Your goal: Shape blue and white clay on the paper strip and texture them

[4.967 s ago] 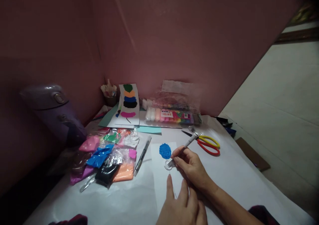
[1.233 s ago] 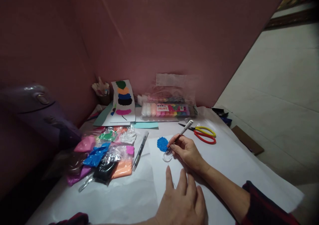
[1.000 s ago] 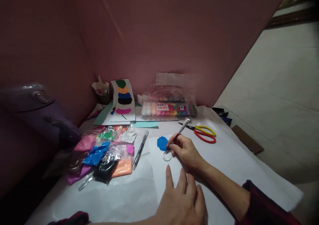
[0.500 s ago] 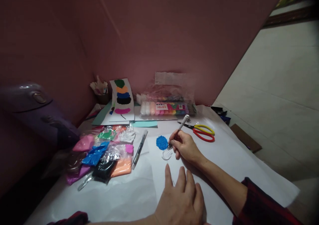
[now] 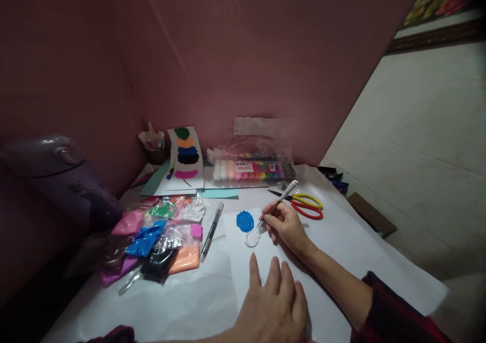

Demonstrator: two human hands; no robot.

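My right hand (image 5: pixel 285 226) is closed on a fork (image 5: pixel 279 201) with a ridged pale handle. The fork's tines touch a white clay patch (image 5: pixel 252 239) on a white paper sheet (image 5: pixel 238 267). Just up and left of that patch lies a rough round of blue clay (image 5: pixel 245 221). My left hand (image 5: pixel 271 300) rests on the lower part of the sheet, fingers spread and holding nothing, its index fingertip just below the white clay.
Bagged clay (image 5: pixel 159 242) is heaped at the left beside a pen (image 5: pixel 211 231). Scissors (image 5: pixel 307 206) lie right of the fork. Behind are a clay pack (image 5: pixel 250 171) and a card with coloured clay (image 5: pixel 188 158). A purple bottle (image 5: pixel 64 176) stands far left.
The fork leans further to the right, and its tines have shifted slightly on the white clay. My left hand stays spread on the sheet. The whole view has shifted a little.
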